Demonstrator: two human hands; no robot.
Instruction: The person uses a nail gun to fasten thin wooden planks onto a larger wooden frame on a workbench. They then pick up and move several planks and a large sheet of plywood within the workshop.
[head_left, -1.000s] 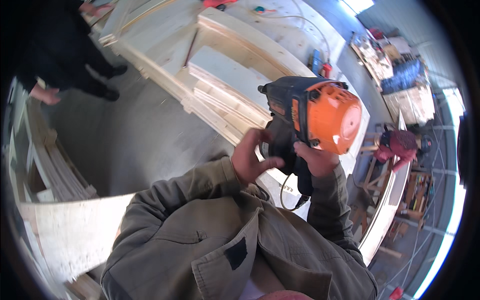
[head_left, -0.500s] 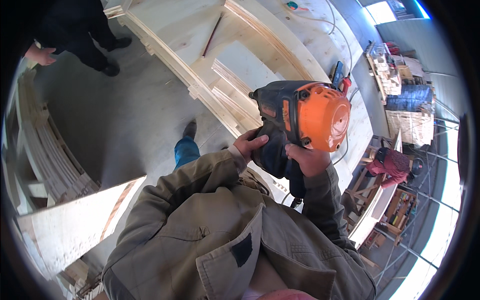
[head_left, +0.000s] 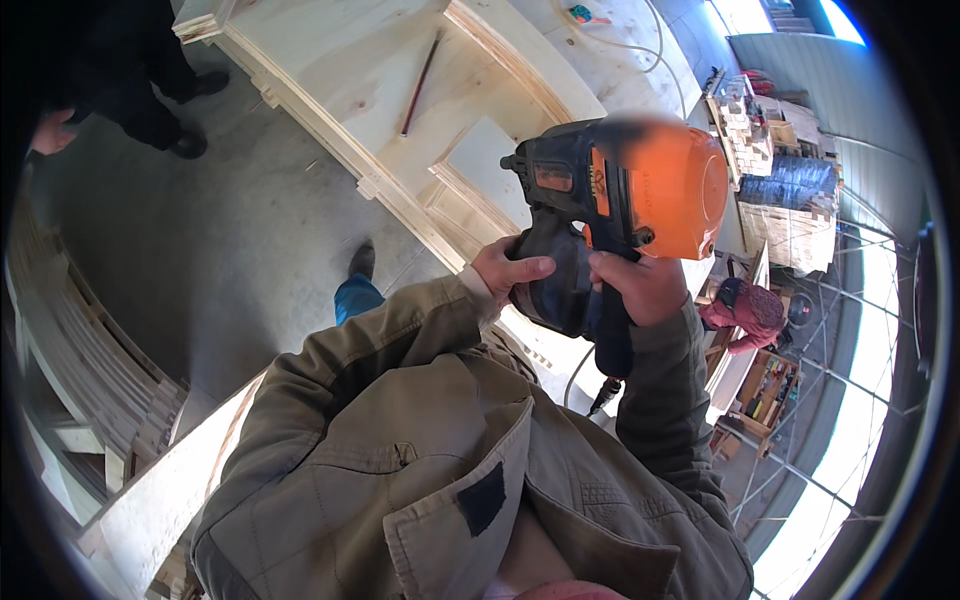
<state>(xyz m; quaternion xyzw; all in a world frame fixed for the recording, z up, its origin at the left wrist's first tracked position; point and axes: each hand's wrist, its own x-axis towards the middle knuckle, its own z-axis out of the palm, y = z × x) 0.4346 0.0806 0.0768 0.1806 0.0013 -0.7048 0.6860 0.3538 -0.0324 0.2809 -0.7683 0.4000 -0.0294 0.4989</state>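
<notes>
A black and orange coil nail gun is held up in front of my chest, its nose toward the left. My right hand is wrapped round its handle, just below the orange cap. My left hand grips the round black magazine, thumb across its side. An air hose meets a fitting at the handle's lower end. Beyond the tool lies a pale plywood workpiece with layered wooden strips. A thin dark red rod rests on it.
A person in dark clothes stands at the far left. Curved wooden parts are stacked at left, near a plywood board. At right, a person in red bends by a bench. Wrapped stacks stand behind.
The nail gun has risen slightly and shifted right, turning a little to show more of its side. Both hands keep their hold. The surroundings have slid left in view.
</notes>
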